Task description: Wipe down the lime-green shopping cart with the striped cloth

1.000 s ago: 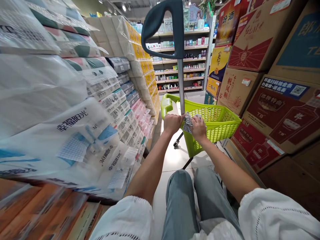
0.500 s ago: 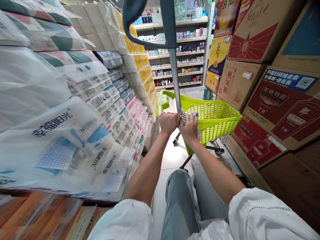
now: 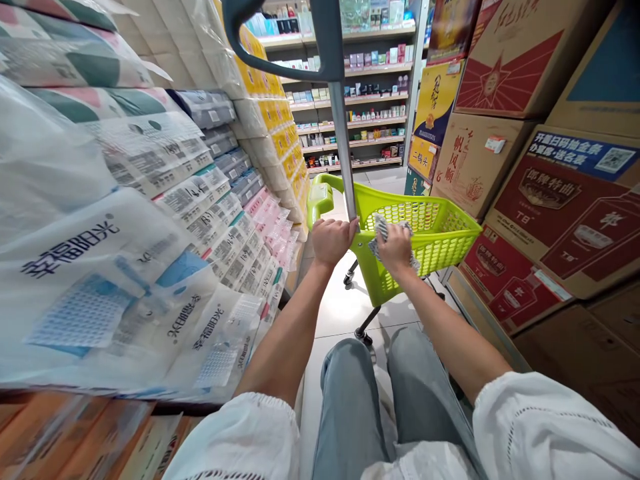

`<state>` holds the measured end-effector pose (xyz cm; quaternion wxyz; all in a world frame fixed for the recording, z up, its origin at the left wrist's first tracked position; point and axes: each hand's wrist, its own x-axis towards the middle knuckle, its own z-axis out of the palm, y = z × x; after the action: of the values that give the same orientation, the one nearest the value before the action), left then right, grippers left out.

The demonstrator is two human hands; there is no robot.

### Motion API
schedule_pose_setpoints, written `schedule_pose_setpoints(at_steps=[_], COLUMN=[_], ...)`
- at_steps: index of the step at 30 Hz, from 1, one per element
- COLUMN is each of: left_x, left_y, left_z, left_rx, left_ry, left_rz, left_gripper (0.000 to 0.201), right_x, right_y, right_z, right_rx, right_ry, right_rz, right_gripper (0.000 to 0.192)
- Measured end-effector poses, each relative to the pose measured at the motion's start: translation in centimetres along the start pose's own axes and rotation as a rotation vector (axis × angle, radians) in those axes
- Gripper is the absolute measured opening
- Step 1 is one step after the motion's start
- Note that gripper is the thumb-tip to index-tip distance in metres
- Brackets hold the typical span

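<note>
A lime green wheeled shopping basket (image 3: 440,250) stands on the aisle floor in front of me. Its metal pole (image 3: 341,140) rises to a dark grey handle (image 3: 280,63) near the top of the view. My left hand (image 3: 331,240) grips the bottom of the pole where it meets the basket. My right hand (image 3: 395,248) presses a grey striped cloth (image 3: 384,230) against the near rim of the basket, just right of the pole. My knees in blue jeans show below.
Stacked packs of tissue paper (image 3: 150,220) wall the left side. Piled cardboard liquor boxes (image 3: 550,180) line the right. Shelves of small goods (image 3: 370,113) close the far end. The pale tiled floor (image 3: 345,307) runs between them.
My right hand with the cloth has slid from the pole's base out to the right along the basket rim. The view has shifted so the handle sits further left and higher.
</note>
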<state>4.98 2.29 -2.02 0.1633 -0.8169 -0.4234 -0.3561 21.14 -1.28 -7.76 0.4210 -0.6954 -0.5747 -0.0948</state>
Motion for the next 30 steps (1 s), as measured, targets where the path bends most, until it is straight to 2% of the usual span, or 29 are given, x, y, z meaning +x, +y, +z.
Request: schedule_pose_setpoints(at_steps=[3,5,7,9,12,15,17,19,21,23,25,27,30], left_x=[0.0,0.0,0.0,-0.1,-0.5,-1.6,-2.8,-4.3,-6.0,-7.3,-8.3,-8.7,-8.7], left_y=[-0.6,-1.2,-2.0,-2.7,-3.0,-2.2,-1.1,0.2,1.6,2.5,2.8,2.5,1.1], left_z=[0.3,0.3,0.3,0.3,0.3,0.8,1.7,3.2,5.1,7.2,9.1,10.2,10.6], left_rx=[0.011,-0.001,-0.021,-0.045,-0.093,-0.167,-0.214,-0.233,-0.25,-0.328,-0.517,-0.683,-0.729], left_ry=[0.013,0.006,-0.007,-0.015,0.008,0.114,0.228,0.344,0.444,0.495,0.436,0.336,0.252], left_rz=[-0.001,-0.006,-0.017,-0.039,-0.088,-0.16,-0.248,-0.381,-0.547,-0.722,-0.822,-0.84,-0.811], left_gripper=[0.056,0.054,0.052,0.05,0.047,0.04,0.042,0.056,0.07,0.073,0.06,0.045,0.036], right_x=[-0.5,-0.8,-0.8,-0.6,-0.2,-0.1,-0.2,-0.4,-0.8,-1.2,-1.6,-1.7,-1.1], right_y=[-3.8,-4.8,-4.1,-2.3,0.5,1.8,1.9,1.8,2.0,2.3,2.4,2.1,0.5], right_z=[0.2,0.4,0.7,1.0,1.4,2.0,2.4,2.7,3.0,3.2,3.2,3.1,3.0], right_rx=[0.03,0.013,-0.011,-0.027,-0.037,-0.019,0.003,0.024,0.048,0.075,0.097,0.11,0.123], right_ry=[0.01,0.0,-0.031,-0.06,-0.061,-0.025,0.008,0.034,0.045,0.042,0.023,-0.016,-0.079], right_rz=[-0.098,-0.164,-0.231,-0.247,-0.164,-0.121,-0.12,-0.14,-0.198,-0.281,-0.362,-0.434,-0.545], right_gripper=[0.038,0.038,0.041,0.043,0.045,0.043,0.041,0.04,0.04,0.043,0.045,0.047,0.047])
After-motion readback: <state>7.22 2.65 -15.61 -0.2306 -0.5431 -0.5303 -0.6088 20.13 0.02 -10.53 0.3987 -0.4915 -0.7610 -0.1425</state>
